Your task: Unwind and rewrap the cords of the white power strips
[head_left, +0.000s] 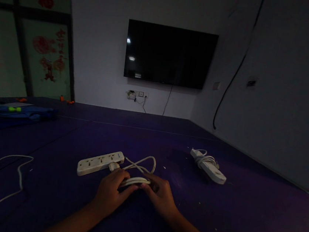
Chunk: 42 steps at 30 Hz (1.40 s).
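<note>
Between my two hands is a white power cord (136,181), gathered in a few loops. My left hand (112,189) is closed around the left side of the loops, beside the cord's plug (113,166). On the right side of the same loops, my right hand (160,195) is closed too, thumb in front. Just beyond my left hand lies a white power strip (100,163), its sockets facing up. A loose loop of its cord curves on the table to the right of the strip. My fingertips behind the cord are partly hidden.
A second white power strip (210,167) with its cord wrapped round it lies to the right. At the left, a white cable (21,175) snakes across the purple surface (151,141). Blue cloth (32,113) lies farther left. A television (169,54) hangs on the far wall.
</note>
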Motion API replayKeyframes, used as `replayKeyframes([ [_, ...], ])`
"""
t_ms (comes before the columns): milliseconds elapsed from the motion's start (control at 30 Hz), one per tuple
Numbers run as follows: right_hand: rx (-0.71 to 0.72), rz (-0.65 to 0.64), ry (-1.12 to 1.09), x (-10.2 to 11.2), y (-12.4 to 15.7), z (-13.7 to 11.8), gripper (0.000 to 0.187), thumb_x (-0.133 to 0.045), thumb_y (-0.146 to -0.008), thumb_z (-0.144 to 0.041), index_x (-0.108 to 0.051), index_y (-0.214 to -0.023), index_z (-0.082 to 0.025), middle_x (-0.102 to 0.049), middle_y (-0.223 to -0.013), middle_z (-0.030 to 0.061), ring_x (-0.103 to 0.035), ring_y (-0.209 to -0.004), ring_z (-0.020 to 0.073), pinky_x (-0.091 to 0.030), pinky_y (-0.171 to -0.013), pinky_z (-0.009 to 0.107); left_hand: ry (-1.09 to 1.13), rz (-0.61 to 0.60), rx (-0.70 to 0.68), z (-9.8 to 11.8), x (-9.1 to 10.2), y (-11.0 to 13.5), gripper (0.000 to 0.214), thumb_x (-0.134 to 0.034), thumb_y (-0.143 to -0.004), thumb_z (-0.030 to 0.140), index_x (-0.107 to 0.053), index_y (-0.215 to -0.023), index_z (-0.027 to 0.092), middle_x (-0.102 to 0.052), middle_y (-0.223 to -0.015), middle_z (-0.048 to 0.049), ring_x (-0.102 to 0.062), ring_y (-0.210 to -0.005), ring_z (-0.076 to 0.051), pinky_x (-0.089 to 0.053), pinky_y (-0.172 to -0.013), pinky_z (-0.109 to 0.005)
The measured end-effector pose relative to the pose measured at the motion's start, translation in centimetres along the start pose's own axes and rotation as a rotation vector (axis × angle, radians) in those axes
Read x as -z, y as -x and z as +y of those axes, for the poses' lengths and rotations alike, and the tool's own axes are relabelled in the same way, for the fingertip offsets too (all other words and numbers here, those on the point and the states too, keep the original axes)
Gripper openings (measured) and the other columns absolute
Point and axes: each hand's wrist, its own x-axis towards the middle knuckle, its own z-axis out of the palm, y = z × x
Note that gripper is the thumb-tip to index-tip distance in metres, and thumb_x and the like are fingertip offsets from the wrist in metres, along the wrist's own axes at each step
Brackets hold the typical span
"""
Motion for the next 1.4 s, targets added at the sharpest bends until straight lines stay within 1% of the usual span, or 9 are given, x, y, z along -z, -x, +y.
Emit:
replayKeyframes([
  [67,-0.017,0.068,-0.091,0.0,-0.3,0.2,0.035,-0.057,-0.079,-0.047,-0.068,-0.091,-0.016,-0.066,-0.071,0.0044,-0.058,-0.060,0.0147,-0.046,-0.056,0.024,0.016,-0.002,-0.007,0.0,0.0,-0.1,0.020,-0.060,-0.078,0.038,-0.058,-0.085,0.020,-0.063,-0.075,-0.0017,-0.061,-0.068,-0.016,-0.049,-0.063,-0.027],
  [167,-0.041,0.187,-0.239,0.1,-0.8,0.5,0.035,-0.056,-0.079,-0.048,-0.065,-0.091,-0.016,-0.068,-0.082,0.0085,-0.062,-0.072,0.0185,-0.049,-0.064,0.028,-0.003,0.014,-0.006,-0.2,-0.1,-0.2,0.025,-0.060,-0.078,0.035,-0.058,-0.099,0.021,-0.066,-0.091,-0.0049,-0.062,-0.085,-0.020,-0.050,-0.076,-0.033],
  [300,-0.159,0.320,-0.295,0.2,-1.2,1.3,0.046,-0.053,-0.079,-0.053,-0.059,-0.105,-0.016,-0.066,-0.090,0.0088,-0.059,-0.061,0.0150,-0.045,-0.048,0.023,-0.032,0.018,0.028,-0.8,-0.4,-0.2,0.032,-0.061,-0.077,0.039,-0.059,-0.104,0.021,-0.065,-0.101,-0.0076,-0.060,-0.099,-0.024,-0.048,-0.086,-0.042],
  [400,-0.250,0.389,-0.318,0.3,-1.4,1.9,0.055,-0.050,-0.079,-0.056,-0.052,-0.116,-0.016,-0.064,-0.085,0.0060,-0.048,-0.044,0.0090,-0.038,-0.037,0.021,-0.013,-0.011,0.026,-1.2,-0.8,-0.3,0.031,-0.063,-0.074,0.041,-0.061,-0.098,0.021,-0.066,-0.098,-0.0076,-0.060,-0.096,-0.024,-0.048,-0.085,-0.043],
  [500,-0.305,0.444,-0.358,0.7,-1.6,2.4,0.060,-0.051,-0.076,-0.057,-0.049,-0.119,-0.014,-0.064,-0.081,0.0047,-0.048,-0.041,0.0085,-0.037,-0.034,0.021,0.002,-0.058,0.062,-1.4,-1.0,-0.4,0.023,-0.066,-0.072,0.035,-0.063,-0.090,0.020,-0.066,-0.094,-0.0061,-0.060,-0.092,-0.023,-0.049,-0.083,-0.042],
  [833,-0.357,0.544,-0.374,3.8,-3.1,4.0,0.053,-0.072,-0.056,-0.045,-0.065,-0.095,-0.009,-0.061,-0.058,0.0009,-0.045,-0.038,0.0083,-0.034,-0.036,0.021,0.065,-0.125,0.279,-1.8,-1.3,-0.5,0.014,-0.060,-0.073,0.019,-0.062,-0.087,0.019,-0.065,-0.095,-0.0065,-0.058,-0.096,-0.024,-0.046,-0.086,-0.042],
  [1033,-0.328,0.546,-0.312,3.9,-2.9,4.6,0.035,-0.064,-0.064,-0.042,-0.069,-0.077,-0.010,-0.062,-0.055,0.0039,-0.052,-0.045,0.0124,-0.038,-0.040,0.022,0.182,-0.167,0.333,-1.1,-1.3,-0.5,0.022,-0.066,-0.068,0.021,-0.060,-0.089,0.019,-0.063,-0.090,-0.0048,-0.060,-0.079,-0.020,-0.050,-0.072,-0.036],
  [1200,-0.256,0.459,-0.208,3.7,-2.4,3.4,0.048,-0.051,-0.075,-0.051,-0.070,-0.093,-0.011,-0.070,-0.080,0.0088,-0.062,-0.067,0.0207,-0.047,-0.053,0.027,0.277,-0.214,0.363,-0.8,-1.5,-0.3,0.030,-0.073,-0.063,0.028,-0.061,-0.089,0.019,-0.061,-0.085,-0.0030,-0.059,-0.072,-0.016,-0.052,-0.062,-0.029],
  [1400,-0.068,0.349,0.072,3.0,-2.6,5.0,0.056,-0.062,-0.070,-0.042,-0.056,-0.121,-0.017,-0.059,-0.119,0.0118,-0.058,-0.105,0.0267,-0.049,-0.084,0.038,0.482,-0.292,0.344,-0.1,-1.5,0.0,0.035,-0.073,-0.061,0.019,-0.061,-0.094,0.020,-0.058,-0.094,-0.0030,-0.059,-0.084,-0.016,-0.055,-0.069,-0.028],
])
